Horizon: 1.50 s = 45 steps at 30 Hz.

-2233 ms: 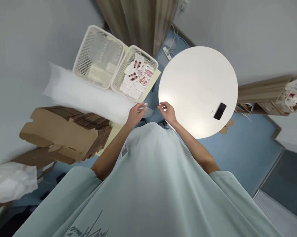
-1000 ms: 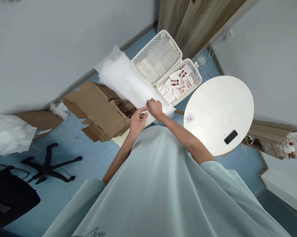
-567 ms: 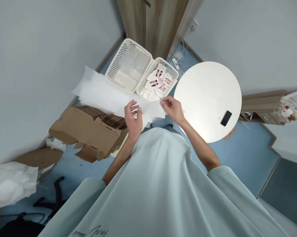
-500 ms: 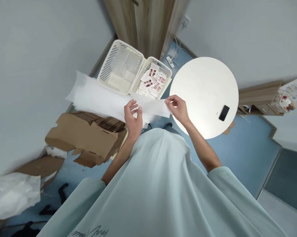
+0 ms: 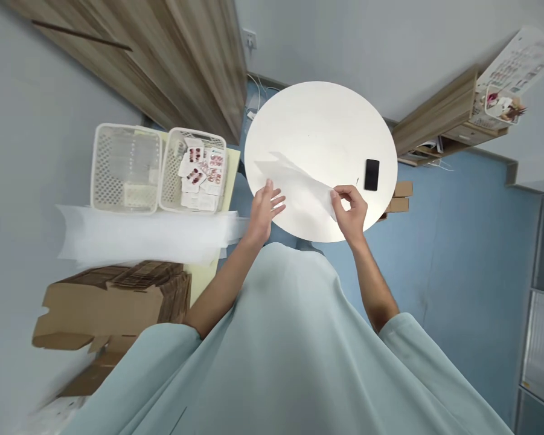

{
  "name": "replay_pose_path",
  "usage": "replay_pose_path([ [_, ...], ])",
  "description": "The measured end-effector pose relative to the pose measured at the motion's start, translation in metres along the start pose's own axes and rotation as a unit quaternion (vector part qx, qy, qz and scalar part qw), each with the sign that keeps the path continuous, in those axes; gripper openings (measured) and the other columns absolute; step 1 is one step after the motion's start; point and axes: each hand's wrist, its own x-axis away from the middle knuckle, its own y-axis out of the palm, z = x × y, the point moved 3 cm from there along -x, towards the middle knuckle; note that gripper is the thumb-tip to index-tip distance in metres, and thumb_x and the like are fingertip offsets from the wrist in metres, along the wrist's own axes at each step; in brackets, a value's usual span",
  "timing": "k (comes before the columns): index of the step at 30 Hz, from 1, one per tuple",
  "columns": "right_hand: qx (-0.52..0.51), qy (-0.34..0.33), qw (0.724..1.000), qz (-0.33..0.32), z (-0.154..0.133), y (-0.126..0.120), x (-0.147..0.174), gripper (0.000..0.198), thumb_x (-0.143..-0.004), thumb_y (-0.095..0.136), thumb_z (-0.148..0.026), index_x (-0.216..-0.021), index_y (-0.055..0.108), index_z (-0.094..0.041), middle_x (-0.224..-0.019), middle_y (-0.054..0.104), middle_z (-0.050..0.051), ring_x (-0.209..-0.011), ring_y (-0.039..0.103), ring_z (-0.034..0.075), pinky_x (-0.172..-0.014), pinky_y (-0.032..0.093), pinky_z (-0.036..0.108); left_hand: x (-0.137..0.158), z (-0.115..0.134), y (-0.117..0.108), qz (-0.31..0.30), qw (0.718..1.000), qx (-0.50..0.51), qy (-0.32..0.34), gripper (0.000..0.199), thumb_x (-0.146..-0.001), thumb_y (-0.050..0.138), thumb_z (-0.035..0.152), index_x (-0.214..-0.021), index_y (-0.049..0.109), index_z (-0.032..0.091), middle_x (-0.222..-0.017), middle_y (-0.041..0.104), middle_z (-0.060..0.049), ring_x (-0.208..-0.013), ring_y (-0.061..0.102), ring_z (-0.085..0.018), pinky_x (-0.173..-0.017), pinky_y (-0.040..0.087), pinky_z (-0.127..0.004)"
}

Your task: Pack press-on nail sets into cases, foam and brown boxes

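Between thumb and fingers my right hand (image 5: 351, 211) pinches one end of a thin white translucent sheet (image 5: 299, 184). The sheet stretches leftward over the round white table (image 5: 326, 115), its far end hanging loose. My left hand (image 5: 265, 211) is open, fingers spread, beside the sheet near the table's left front edge. I cannot tell whether it touches the sheet. To the left lies a stack of similar white sheets (image 5: 149, 235).
A black phone (image 5: 372, 174) rests on the table's right side. Two white baskets stand at left: one basket (image 5: 97, 169) with clear packaging, another (image 5: 165, 181) with cards of small reddish items. Flattened cardboard boxes (image 5: 104, 308) are stacked nearer me. Small cardboard boxes (image 5: 401, 196) sit beyond the table.
My view has turned right toward the round table. The sheet in my right hand has come away from the stack and is now over the table. My left hand has moved along, open.
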Motion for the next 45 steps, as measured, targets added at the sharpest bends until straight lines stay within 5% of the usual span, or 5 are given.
replay_pose_path([
  [7,0.091,-0.058,0.993,-0.039,0.086,-0.076,-0.005,0.015,-0.112,0.062,-0.036,-0.101,0.068,-0.028,-0.098,0.078,0.004,-0.094,0.075,0.024,-0.096,0.056,0.045,-0.053,-0.034,0.139,-0.006,0.999,-0.053,0.007,0.053,-0.092,0.080,0.026,-0.141,0.060,0.022,-0.119,0.077,-0.007,-0.103,0.077,-0.019,-0.097,0.062,-0.036],
  [14,0.160,0.002,0.978,-0.137,0.182,-0.104,0.006,0.013,-0.110,0.057,-0.030,-0.101,0.066,-0.027,-0.107,0.080,0.007,-0.106,0.075,0.026,-0.104,0.054,0.046,-0.102,-0.088,0.198,0.001,0.986,-0.164,-0.023,0.039,-0.087,0.076,0.020,-0.125,0.068,0.017,-0.084,0.069,0.001,-0.080,0.072,-0.018,-0.086,0.060,-0.035],
  [29,0.201,0.118,0.901,-0.365,0.297,-0.060,0.026,0.010,-0.108,0.062,-0.030,-0.107,0.069,-0.023,-0.122,0.077,0.013,-0.115,0.070,0.031,-0.106,0.055,0.046,-0.157,-0.163,0.179,0.037,0.857,-0.508,-0.083,0.041,-0.093,0.073,0.028,-0.134,0.073,0.022,-0.103,0.082,-0.007,-0.113,0.078,-0.028,-0.105,0.055,-0.039],
  [40,0.259,0.175,0.931,-0.187,0.387,-0.110,-0.123,0.036,-0.113,0.047,-0.047,-0.124,0.068,-0.020,-0.164,0.057,0.022,-0.140,0.065,0.035,-0.114,0.061,0.057,-0.155,-0.162,0.166,0.064,0.839,-0.533,-0.092,0.037,-0.097,0.074,0.031,-0.133,0.072,0.023,-0.119,0.083,-0.008,-0.120,0.076,-0.030,-0.107,0.054,-0.039],
  [45,0.274,0.194,0.922,-0.193,0.401,-0.111,-0.144,0.038,-0.114,0.049,-0.053,-0.118,0.067,-0.019,-0.164,0.056,0.024,-0.142,0.065,0.037,-0.119,0.057,0.063,-0.153,-0.163,0.151,0.071,0.852,-0.510,-0.096,0.033,-0.097,0.075,0.032,-0.129,0.072,0.024,-0.118,0.083,-0.007,-0.115,0.077,-0.028,-0.105,0.055,-0.038],
])
